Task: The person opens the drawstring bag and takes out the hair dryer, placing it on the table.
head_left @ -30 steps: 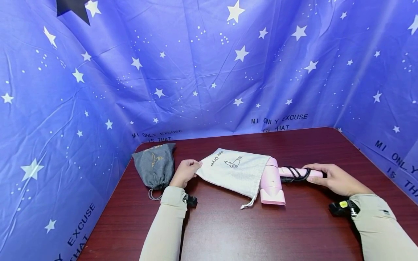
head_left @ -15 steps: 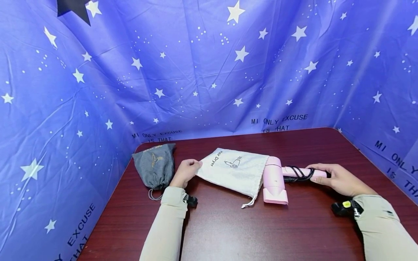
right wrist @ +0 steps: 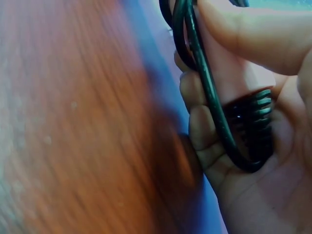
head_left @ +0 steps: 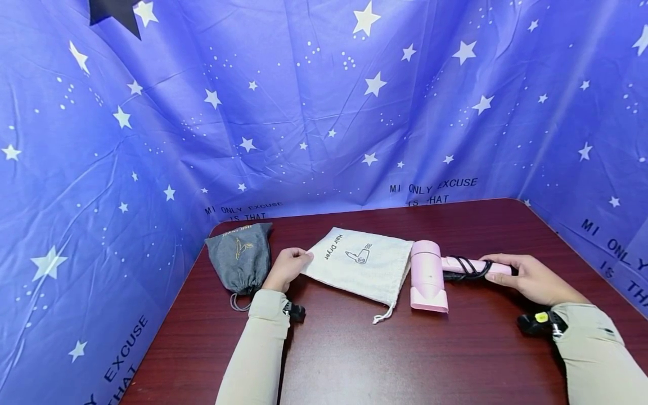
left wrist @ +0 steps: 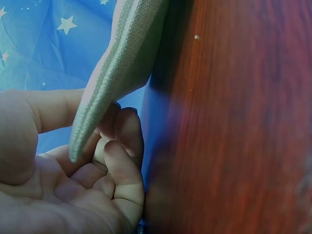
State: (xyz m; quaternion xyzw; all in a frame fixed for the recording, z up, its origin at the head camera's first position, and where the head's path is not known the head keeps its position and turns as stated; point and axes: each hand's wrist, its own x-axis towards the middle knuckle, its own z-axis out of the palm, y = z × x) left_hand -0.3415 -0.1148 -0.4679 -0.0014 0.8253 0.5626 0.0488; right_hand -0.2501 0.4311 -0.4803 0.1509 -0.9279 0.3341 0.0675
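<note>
Drawn toward the table's (head_left: 354,357) right edge, the pink dryer (head_left: 428,275) the right hand (head_left: 536,278) grips looks out of the white pouch (head_left: 359,270) the left hand (head_left: 288,268) pinches.

Bright room, shiny table (head_left: 349,360)
I see a pale glare on its near part and soft shadows in the wrinkly cloth (head_left: 304,107). The right wrist view shows the table blurry.

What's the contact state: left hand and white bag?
Touching. The left wrist view shows the left hand pinching one corner of the white bag, skin against fabric.
</note>
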